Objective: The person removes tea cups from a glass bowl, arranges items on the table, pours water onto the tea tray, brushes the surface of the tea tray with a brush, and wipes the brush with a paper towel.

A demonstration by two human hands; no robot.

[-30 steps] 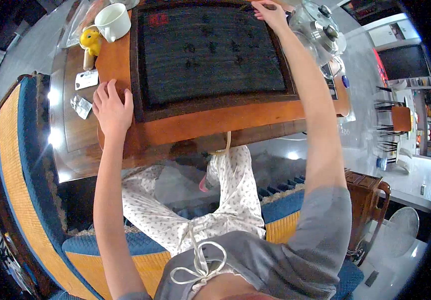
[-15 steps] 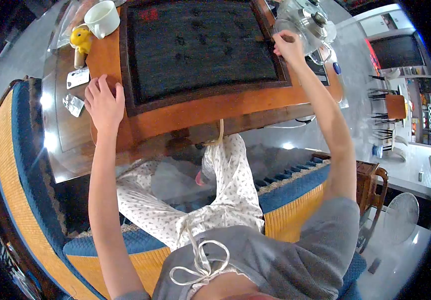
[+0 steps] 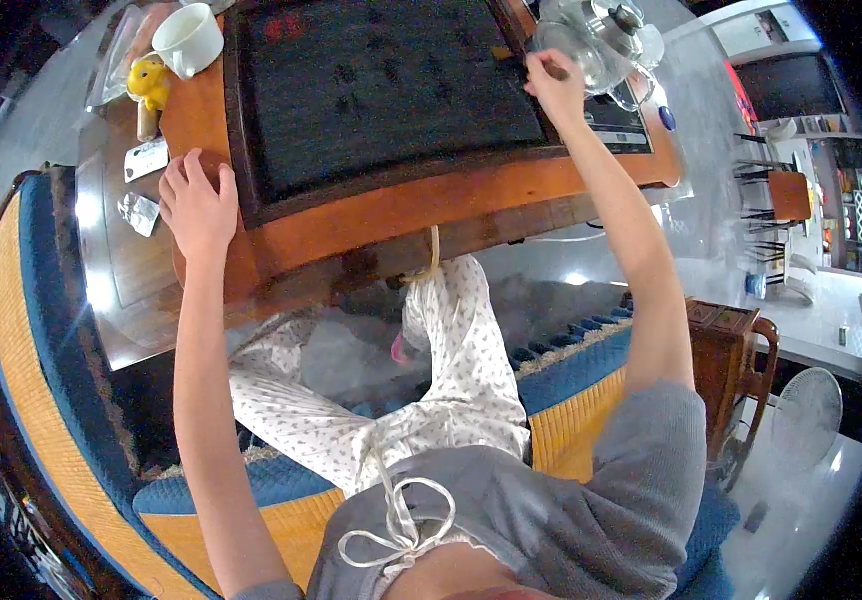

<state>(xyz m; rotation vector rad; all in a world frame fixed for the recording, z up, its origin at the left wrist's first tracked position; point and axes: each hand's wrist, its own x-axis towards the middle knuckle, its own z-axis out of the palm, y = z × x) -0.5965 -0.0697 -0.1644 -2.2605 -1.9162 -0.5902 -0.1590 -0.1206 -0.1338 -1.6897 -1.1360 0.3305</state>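
My left hand (image 3: 200,205) lies with its fingers spread on the wooden left border of the tea tray (image 3: 351,205). My right hand (image 3: 559,92) is closed in a pinch over the right side of the tray's dark slab (image 3: 381,100). A small dark brown thing shows at its fingers, but I cannot make out what it is. Just beyond that hand stands a glass teapot (image 3: 619,45) with a dark knob on its lid. A crumpled foil wrapper (image 3: 140,213) and a white card (image 3: 147,159) lie left of my left hand.
A white cup (image 3: 189,40) stands at the tray's far left corner, beside a yellow figurine (image 3: 149,82). A blue oval object (image 3: 667,118) sits at the right end. A wooden chair (image 3: 726,340) and a fan (image 3: 809,410) are at my right.
My right hand has shifted slightly left and toward the tray's far side, still pinched. My left hand stays on the border. The whole view has shifted a little.
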